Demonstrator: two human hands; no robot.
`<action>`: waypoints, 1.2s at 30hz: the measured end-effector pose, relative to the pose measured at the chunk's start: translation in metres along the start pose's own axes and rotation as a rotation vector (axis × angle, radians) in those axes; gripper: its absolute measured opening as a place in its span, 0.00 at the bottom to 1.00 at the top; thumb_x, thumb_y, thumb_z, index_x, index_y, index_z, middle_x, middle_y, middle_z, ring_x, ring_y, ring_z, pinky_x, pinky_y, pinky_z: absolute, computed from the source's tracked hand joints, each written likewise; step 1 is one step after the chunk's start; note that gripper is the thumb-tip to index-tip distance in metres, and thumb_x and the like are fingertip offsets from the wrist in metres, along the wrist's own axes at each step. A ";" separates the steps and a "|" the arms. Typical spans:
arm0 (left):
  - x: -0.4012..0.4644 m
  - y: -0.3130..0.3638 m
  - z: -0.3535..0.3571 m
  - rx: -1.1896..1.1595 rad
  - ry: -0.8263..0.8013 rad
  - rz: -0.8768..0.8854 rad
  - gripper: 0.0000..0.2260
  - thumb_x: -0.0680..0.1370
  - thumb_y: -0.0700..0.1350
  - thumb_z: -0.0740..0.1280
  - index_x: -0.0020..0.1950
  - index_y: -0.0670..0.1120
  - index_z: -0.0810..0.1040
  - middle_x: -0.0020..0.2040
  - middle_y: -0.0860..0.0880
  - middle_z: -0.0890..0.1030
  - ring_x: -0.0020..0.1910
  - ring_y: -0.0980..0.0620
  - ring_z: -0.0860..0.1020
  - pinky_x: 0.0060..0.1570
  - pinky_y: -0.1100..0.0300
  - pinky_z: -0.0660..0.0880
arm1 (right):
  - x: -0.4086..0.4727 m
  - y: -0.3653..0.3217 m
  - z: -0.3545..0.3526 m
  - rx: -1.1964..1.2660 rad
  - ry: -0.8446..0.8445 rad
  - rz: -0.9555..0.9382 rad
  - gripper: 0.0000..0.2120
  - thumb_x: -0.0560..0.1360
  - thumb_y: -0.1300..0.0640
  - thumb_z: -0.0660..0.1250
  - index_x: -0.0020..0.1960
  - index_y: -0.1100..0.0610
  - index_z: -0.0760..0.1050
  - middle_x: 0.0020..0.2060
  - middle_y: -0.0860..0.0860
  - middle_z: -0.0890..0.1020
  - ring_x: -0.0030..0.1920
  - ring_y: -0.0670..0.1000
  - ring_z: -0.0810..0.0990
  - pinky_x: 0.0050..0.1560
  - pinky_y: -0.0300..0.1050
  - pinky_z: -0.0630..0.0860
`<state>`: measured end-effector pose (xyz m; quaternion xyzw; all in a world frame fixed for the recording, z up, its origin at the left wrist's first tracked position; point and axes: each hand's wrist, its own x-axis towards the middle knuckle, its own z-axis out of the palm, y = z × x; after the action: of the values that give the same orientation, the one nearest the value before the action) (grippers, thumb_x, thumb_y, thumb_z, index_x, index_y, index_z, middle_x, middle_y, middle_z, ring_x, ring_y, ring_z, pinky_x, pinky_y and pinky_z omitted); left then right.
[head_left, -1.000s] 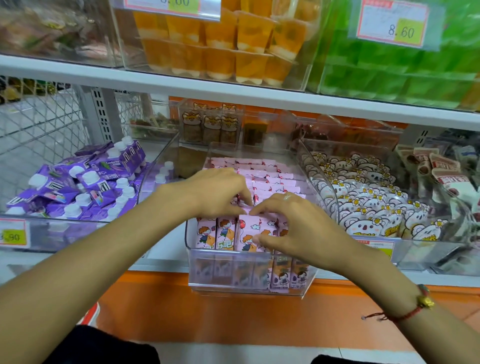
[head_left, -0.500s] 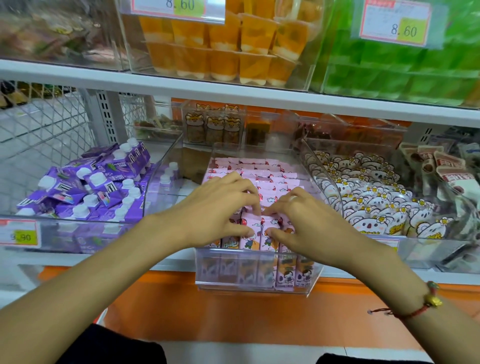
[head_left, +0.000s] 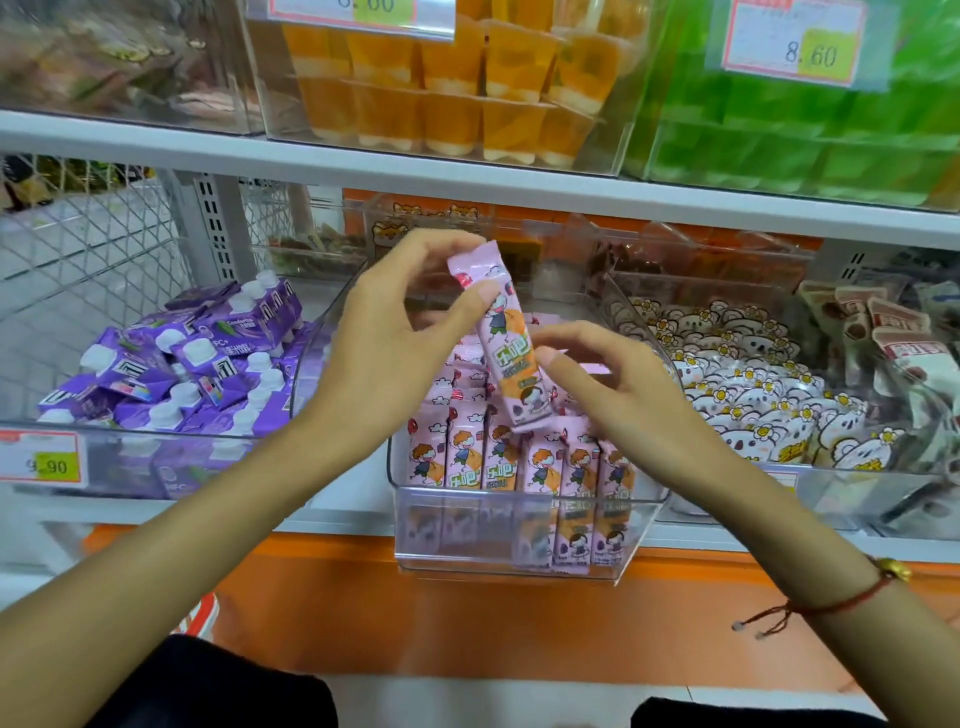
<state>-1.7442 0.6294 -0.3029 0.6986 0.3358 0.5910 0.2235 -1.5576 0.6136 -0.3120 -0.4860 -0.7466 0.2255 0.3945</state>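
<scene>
My left grip (head_left: 395, 332) pinches the packet (head_left: 506, 343) at its top, my right grip (head_left: 613, 384) its side; best lowered upright into the bin (head_left: 509, 519), front edge.

Single head-worn wide-angle view; faces forward, slightly down; close to clear bin (head_left: 498, 564) on lower shelf (head_left: 343, 512).

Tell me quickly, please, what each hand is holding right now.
Left hand: closed, pinching the upper end of a pink snack packet.
Right hand: closed, fingers pinching the same packet's right edge.
</scene>
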 end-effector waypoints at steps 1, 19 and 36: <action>-0.001 0.001 0.003 -0.017 0.021 -0.003 0.10 0.77 0.41 0.69 0.57 0.50 0.76 0.52 0.56 0.81 0.51 0.60 0.80 0.52 0.65 0.76 | 0.000 -0.004 0.002 0.126 -0.047 0.030 0.13 0.79 0.51 0.62 0.62 0.49 0.76 0.55 0.42 0.80 0.54 0.41 0.78 0.53 0.35 0.74; -0.018 -0.010 0.022 -0.075 -0.172 -0.184 0.19 0.72 0.36 0.70 0.59 0.53 0.76 0.55 0.57 0.79 0.53 0.61 0.78 0.42 0.67 0.77 | 0.003 -0.002 0.016 0.715 0.042 0.351 0.12 0.74 0.59 0.69 0.58 0.56 0.76 0.44 0.48 0.85 0.41 0.42 0.83 0.37 0.34 0.77; -0.028 -0.014 0.026 0.227 -0.042 -0.038 0.14 0.74 0.52 0.71 0.56 0.58 0.72 0.53 0.63 0.77 0.50 0.61 0.78 0.44 0.55 0.79 | 0.003 -0.002 0.017 0.698 0.178 0.287 0.14 0.70 0.56 0.73 0.52 0.59 0.75 0.45 0.49 0.83 0.46 0.44 0.83 0.49 0.39 0.79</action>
<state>-1.7240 0.6206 -0.3364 0.7253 0.4088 0.5300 0.1610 -1.5730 0.6164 -0.3190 -0.4397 -0.5124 0.4758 0.5637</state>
